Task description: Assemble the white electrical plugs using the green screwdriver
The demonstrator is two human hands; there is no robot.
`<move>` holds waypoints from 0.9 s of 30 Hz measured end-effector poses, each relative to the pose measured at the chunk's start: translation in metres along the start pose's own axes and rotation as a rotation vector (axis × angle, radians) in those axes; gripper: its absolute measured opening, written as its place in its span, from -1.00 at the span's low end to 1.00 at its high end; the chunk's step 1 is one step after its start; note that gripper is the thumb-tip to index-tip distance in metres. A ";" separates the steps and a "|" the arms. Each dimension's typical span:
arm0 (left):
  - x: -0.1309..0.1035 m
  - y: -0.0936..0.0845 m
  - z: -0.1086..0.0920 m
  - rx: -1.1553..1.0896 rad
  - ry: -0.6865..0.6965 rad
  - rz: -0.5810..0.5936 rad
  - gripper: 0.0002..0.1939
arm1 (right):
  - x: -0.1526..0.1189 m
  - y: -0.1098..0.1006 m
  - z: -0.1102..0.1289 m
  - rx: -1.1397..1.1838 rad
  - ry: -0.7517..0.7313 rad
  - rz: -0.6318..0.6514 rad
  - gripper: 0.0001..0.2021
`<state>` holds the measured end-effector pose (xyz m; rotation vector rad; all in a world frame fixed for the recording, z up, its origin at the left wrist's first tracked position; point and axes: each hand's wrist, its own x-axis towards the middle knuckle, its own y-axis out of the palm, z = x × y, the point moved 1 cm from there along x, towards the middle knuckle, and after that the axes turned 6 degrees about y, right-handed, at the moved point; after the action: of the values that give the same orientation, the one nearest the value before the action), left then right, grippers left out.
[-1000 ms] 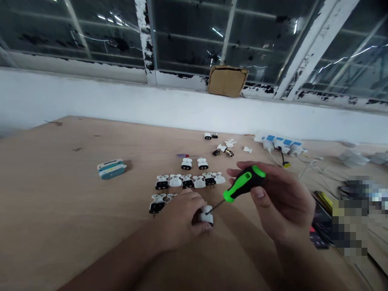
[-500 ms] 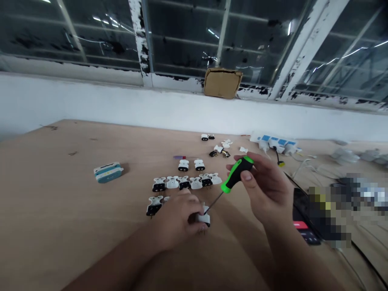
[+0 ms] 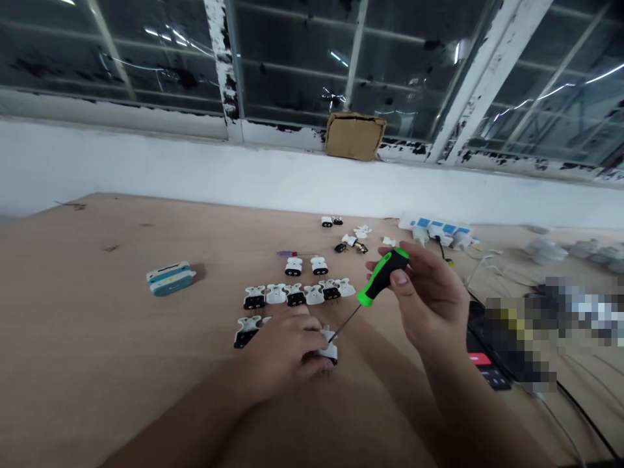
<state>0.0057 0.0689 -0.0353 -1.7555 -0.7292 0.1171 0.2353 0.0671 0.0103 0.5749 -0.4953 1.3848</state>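
Observation:
My left hand point(image 3: 287, 344) is closed on a white-and-black plug point(image 3: 329, 353) at the near middle of the table, its pins pointing toward me. In my right hand point(image 3: 433, 299) is a green-and-black screwdriver point(image 3: 384, 276), gripped by the handle between thumb and fingers. Its thin shaft slants down to the left, and the tip meets the top of the plug. Just beyond my left hand lies a row of open plug halves point(image 3: 295, 296), black and white alternating. Another open plug point(image 3: 246, 331) sits left of my hand, partly covered by it.
Two closed plugs point(image 3: 293, 267) stand behind the row, with a second screwdriver point(image 3: 292, 253) beyond. Loose plug parts point(image 3: 351, 242) lie farther back. A blue-and-white box-shaped object point(image 3: 170, 279) is at left. At right are a power strip point(image 3: 441, 227), cables and a phone point(image 3: 490, 370).
The view has shifted slightly. Both hands keep their grips, and the screwdriver stays on the plug at nearly the same slant.

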 end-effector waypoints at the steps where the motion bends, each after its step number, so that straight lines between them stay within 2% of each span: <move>1: 0.000 0.000 0.000 0.003 0.004 0.000 -0.83 | -0.001 0.001 0.001 0.003 -0.004 0.007 -0.67; 17: 0.000 0.002 0.002 0.006 0.024 -0.010 -0.75 | -0.002 0.002 0.000 -0.040 0.002 0.008 -0.63; 27: 0.002 0.004 0.004 0.020 -0.003 0.003 -0.76 | -0.010 0.010 0.010 -0.152 -0.162 0.117 -0.49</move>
<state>0.0067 0.0727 -0.0396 -1.7374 -0.7251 0.1289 0.2243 0.0545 0.0124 0.5427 -0.7684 1.4029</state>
